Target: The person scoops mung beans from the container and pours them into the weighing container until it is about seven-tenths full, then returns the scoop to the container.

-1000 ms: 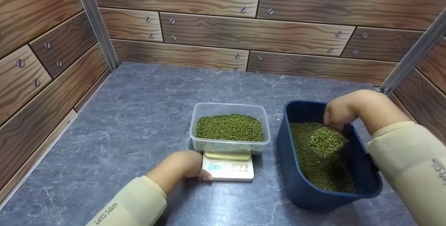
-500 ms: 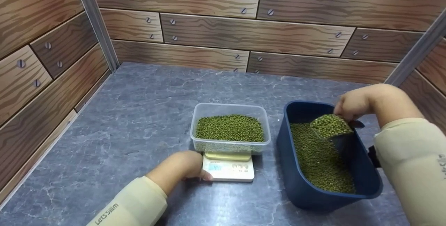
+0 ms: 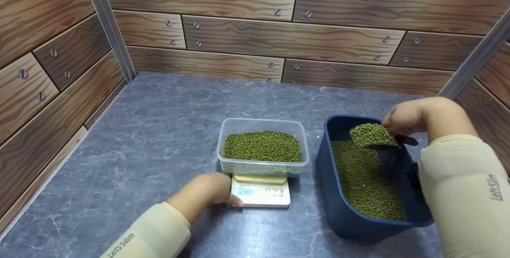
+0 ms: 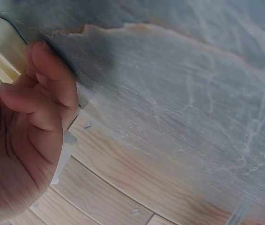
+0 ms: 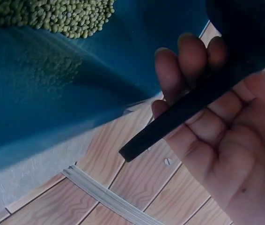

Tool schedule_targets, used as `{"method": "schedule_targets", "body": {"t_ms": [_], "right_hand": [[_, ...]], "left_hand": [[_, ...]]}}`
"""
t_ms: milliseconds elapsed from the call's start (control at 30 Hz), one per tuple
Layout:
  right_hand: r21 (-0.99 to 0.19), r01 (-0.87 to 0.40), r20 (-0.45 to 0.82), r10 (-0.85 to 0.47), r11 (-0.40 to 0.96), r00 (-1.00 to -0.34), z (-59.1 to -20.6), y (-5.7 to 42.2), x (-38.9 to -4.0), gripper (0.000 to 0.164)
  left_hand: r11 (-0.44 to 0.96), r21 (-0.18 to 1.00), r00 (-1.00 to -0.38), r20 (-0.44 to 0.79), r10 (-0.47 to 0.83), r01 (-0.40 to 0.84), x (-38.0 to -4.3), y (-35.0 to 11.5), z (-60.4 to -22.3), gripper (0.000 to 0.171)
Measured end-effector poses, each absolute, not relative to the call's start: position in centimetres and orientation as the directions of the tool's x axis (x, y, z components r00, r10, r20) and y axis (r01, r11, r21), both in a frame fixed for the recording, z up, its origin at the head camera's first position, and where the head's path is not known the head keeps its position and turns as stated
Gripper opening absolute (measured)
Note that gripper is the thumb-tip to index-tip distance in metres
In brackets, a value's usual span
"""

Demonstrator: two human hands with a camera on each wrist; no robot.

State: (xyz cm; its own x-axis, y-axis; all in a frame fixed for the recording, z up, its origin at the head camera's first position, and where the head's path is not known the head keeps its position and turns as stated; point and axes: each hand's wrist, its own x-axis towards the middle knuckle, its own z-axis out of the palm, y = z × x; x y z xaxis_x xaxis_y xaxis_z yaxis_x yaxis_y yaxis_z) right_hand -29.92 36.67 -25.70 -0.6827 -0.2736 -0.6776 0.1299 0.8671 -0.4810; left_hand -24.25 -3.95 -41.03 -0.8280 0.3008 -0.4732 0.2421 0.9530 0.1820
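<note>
My right hand (image 3: 404, 118) grips the black handle (image 5: 179, 117) of a scoop (image 3: 372, 134) heaped with green mung beans. It holds the scoop over the back of a dark blue bin (image 3: 338, 210) that is part filled with the same beans (image 3: 364, 186). A clear plastic container (image 3: 263, 168) of beans stands on a small cream scale (image 3: 261, 194) left of the bin. My left hand (image 3: 205, 192) rests on the table against the scale's left edge. Its fingers (image 4: 39, 101) are loosely curled and hold nothing.
The grey marble-look tabletop (image 3: 167, 130) is walled by wood-pattern panels (image 3: 279, 39) at the back and both sides. The blue bin's wall (image 5: 53, 103) sits close to the right panel. Bare tabletop lies to the left and behind the scale.
My right hand has lifted the loaded scoop out of the beans and raised it toward the bin's back. The left hand, scale and container have not moved.
</note>
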Motion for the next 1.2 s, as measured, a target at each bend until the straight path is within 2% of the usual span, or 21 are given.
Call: {"method": "schedule_targets", "body": {"t_ms": [233, 833, 1200], "right_hand": [[-0.467, 0.11, -0.664, -0.266, 0.877, -0.698, -25.9, 36.5, -30.0, 0.035], [-0.442, 0.116, -0.694, -0.258, 0.889, -0.672, -25.8, 36.3, -29.8, 0.035], [-0.427, 0.061, -0.655, -0.262, 0.902, -0.709, -24.8, 34.3, -30.3, 0.032]], "left_hand": [[0.954, 0.203, -0.827, -0.479, 0.294, 0.221, -24.3, -4.0, -41.1, 0.066], [0.955, 0.195, -0.825, -0.485, 0.291, 0.222, -24.2, -3.9, -41.1, 0.068], [0.953, 0.189, -0.823, -0.481, 0.301, 0.237, -24.2, -3.9, -40.9, 0.065]]}}
